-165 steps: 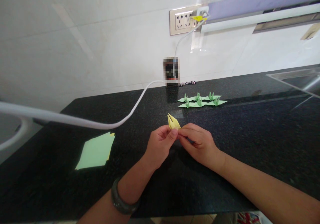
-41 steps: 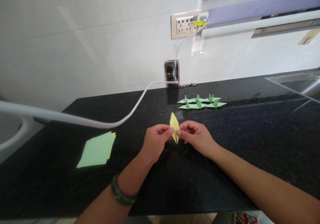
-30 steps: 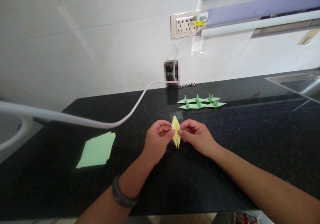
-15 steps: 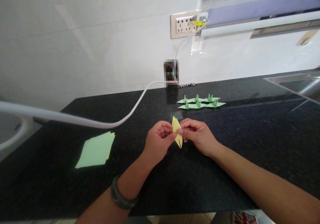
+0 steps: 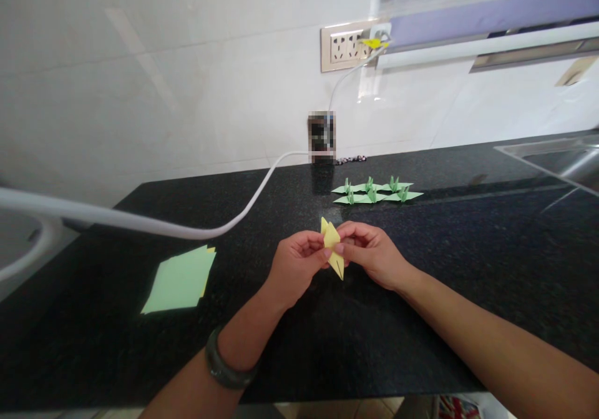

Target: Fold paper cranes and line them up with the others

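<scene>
A folded piece of yellow origami paper (image 5: 332, 236), narrow and diamond-shaped with a slit at its near end, is held over the dark counter. My left hand (image 5: 297, 266) pinches its left side, thumb on the front face. From the right, my right hand (image 5: 369, 253) grips the opposite edge, its thumb also on the paper. Fingertips behind the paper are partly hidden. Just beyond my hands, several green paper cranes (image 5: 373, 195) stand in two rows.
To the left lies a stack of green and yellow paper sheets (image 5: 180, 280) on the black counter (image 5: 374, 344). A thick white cable (image 5: 206, 231) arches across the left side. A wall socket (image 5: 346, 45) with a plug is at the back, and a sink (image 5: 561, 157) sits far right.
The yellow paper has turned slightly, its near tip shifting right and its top points spreading further apart. Both hands keep their pinch on it.
</scene>
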`<act>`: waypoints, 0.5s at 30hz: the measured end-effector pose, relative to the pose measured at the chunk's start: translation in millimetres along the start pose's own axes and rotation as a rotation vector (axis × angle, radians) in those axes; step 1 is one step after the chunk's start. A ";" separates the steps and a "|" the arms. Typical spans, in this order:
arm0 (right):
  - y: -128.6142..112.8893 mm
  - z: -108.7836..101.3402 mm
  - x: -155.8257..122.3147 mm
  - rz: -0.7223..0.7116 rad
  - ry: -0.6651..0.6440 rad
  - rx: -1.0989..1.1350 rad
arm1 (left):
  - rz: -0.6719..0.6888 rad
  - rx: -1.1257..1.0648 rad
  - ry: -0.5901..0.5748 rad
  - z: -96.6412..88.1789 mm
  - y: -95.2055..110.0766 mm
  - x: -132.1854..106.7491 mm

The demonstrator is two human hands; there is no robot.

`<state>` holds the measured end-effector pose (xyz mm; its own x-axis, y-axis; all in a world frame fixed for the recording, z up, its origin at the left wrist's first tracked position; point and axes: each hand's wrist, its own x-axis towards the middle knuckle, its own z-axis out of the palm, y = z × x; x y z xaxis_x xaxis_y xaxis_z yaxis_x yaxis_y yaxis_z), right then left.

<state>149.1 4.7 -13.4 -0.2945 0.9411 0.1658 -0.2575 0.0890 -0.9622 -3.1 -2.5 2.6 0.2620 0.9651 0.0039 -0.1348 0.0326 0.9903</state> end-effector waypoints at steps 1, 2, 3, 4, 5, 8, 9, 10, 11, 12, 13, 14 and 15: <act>0.1 -0.3 -0.2 -0.001 -0.014 0.009 | 0.000 -0.018 0.000 -0.2 0.0 0.0; 0.4 -0.8 -0.3 -0.010 -0.025 0.019 | 0.003 -0.041 -0.001 -0.2 0.1 -0.1; 0.9 -1.4 -0.4 -0.021 -0.032 0.029 | 0.007 -0.061 0.000 -0.1 0.3 -0.3; 1.6 -2.1 -0.4 -0.032 -0.037 0.039 | 0.011 -0.073 0.000 0.1 0.5 -0.5; 2.4 -2.7 -0.5 -0.041 -0.042 0.050 | 0.015 -0.076 0.000 0.2 0.7 -0.8; 4.9 -4.2 -0.6 -0.048 -0.060 0.086 | 0.006 -0.051 0.000 -0.3 -0.1 -1.3; 5.5 -4.5 -0.6 -0.049 -0.066 0.094 | -0.004 -0.044 -0.001 -1.0 -0.9 -1.3; 6.0 -4.7 -0.6 -0.050 -0.073 0.100 | -0.017 -0.042 -0.003 -1.8 -1.7 -1.2; 6.3 -4.7 -0.6 -0.051 -0.078 0.102 | -0.029 -0.044 -0.005 -2.6 -2.6 -1.1; 6.3 -4.7 -0.7 -0.053 -0.084 0.100 | -0.042 -0.052 -0.009 -3.4 -3.3 -1.0; 6.0 -4.6 -0.7 -0.053 -0.088 0.094 | -0.051 -0.065 -0.015 -4.0 -3.8 -0.9; 5.4 -4.5 -0.8 -0.056 -0.089 0.083 | -0.058 -0.084 -0.023 -4.3 -3.9 -0.9; 4.6 -4.3 -0.8 -0.062 -0.085 0.067 | -0.064 -0.106 -0.032 -4.3 -3.6 -1.0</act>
<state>152.2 5.7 -18.9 -0.3523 0.9032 0.2450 -0.3380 0.1213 -0.9333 -6.9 -2.5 -1.6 0.3032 0.9515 -0.0524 -0.2169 0.1225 0.9685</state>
